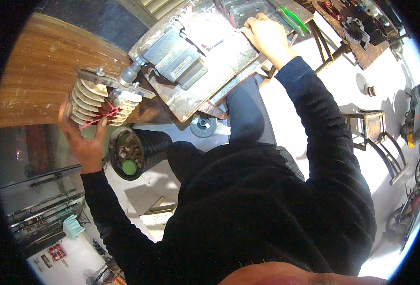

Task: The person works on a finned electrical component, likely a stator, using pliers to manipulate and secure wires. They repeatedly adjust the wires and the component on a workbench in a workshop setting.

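At the left, my left hand (84, 142) curves around the underside of a pale ribbed winding former (87, 100), thumb and fingers on either side. Red ties (108, 113) cross between its two ribbed stacks. A metal bar (146, 90) clamps the former onto the shaft of a grey winding machine (179, 59), which sits on the worktable (184, 105). Across the table, my right hand (267, 38) is closed, its fingertips pressed together beside a dark tray (248, 10). A thin reddish bit shows near those fingertips, too small to name. Green-handled pliers (293, 20) lie just right of that hand.
A black bin (155, 145) with scraps and a green lid stands below the former. On the floor sit a grey spool (203, 127) and, at right, a stool (369, 124). A wooden panel (53, 71) rises at left. A second bench (369, 52) holds tools.
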Action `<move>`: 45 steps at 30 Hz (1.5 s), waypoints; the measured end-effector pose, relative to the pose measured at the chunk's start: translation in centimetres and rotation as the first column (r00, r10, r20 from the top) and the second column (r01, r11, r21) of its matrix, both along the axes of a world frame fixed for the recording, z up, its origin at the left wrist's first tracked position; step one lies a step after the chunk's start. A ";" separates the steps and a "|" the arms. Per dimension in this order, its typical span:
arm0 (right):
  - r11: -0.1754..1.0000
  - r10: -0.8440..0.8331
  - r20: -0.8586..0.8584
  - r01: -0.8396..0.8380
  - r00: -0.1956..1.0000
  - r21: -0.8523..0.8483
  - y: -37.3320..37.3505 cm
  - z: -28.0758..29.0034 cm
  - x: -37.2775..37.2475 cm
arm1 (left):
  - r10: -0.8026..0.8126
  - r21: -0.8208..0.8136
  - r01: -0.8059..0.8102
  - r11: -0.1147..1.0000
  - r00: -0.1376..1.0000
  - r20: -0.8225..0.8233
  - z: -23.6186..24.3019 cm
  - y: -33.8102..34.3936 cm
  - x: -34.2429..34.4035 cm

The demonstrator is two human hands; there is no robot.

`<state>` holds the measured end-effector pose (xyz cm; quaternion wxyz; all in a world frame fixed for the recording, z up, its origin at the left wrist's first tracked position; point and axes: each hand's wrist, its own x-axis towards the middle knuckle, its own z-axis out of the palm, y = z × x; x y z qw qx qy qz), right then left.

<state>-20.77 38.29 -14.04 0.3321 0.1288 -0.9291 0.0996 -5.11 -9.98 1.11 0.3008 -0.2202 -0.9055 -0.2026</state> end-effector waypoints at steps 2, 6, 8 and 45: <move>0.998 -0.026 0.047 0.024 0.999 0.054 0.5 -0.2 -0.1 | -0.020 0.041 0.019 0.999 1.000 0.008 0.1 0.0 -0.1; 0.998 0.001 0.060 -0.005 0.998 0.059 1.1 -0.9 -0.6 | -0.060 0.060 0.064 0.996 0.996 -0.071 -0.8 -0.1 -0.6; 1.000 0.014 0.057 -0.014 0.998 -0.002 1.2 -0.9 -0.8 | -0.064 0.058 0.072 0.996 0.989 -0.130 -0.8 -0.1 -0.7; 0.697 0.591 -0.055 -0.544 0.805 -0.467 -3.1 9.2 14.8 | -0.352 0.325 0.283 0.902 0.919 0.178 -2.3 18.7 -1.9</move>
